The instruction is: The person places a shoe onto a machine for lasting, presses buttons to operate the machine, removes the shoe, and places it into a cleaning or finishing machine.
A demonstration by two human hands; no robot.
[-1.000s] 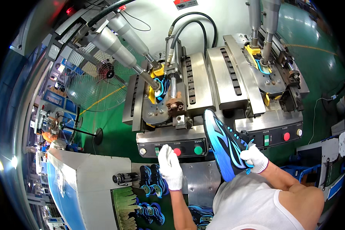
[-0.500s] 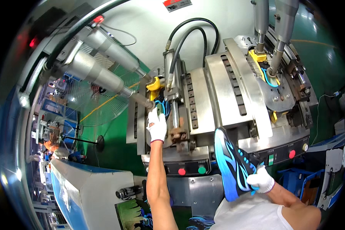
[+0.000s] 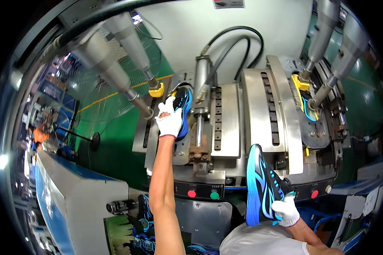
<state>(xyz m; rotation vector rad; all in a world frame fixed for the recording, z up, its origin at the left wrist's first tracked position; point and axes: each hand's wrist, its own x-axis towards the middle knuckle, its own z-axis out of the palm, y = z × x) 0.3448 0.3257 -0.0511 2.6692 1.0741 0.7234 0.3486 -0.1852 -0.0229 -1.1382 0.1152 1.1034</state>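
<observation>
My left hand, in a white glove, is closed on the side of a black and blue sports shoe. That shoe lies on the left station of a metal press machine, toe end toward the back. At the right, my gloved right hand grips a second sports shoe by its heel end. It is held upright in front of the machine, with its blue sole facing left. My right fingers are partly hidden behind the heel.
Left press rods, one with a yellow pad, stand beside the left shoe. Another shoe sits under the right rods. Red button and green button are on the front panel. More shoes lie below.
The left rods and yellow pad have lifted away from the left shoe, leaving it uncovered. My left hand has closed on that shoe. The right hand still holds its shoe. The view has shifted.
</observation>
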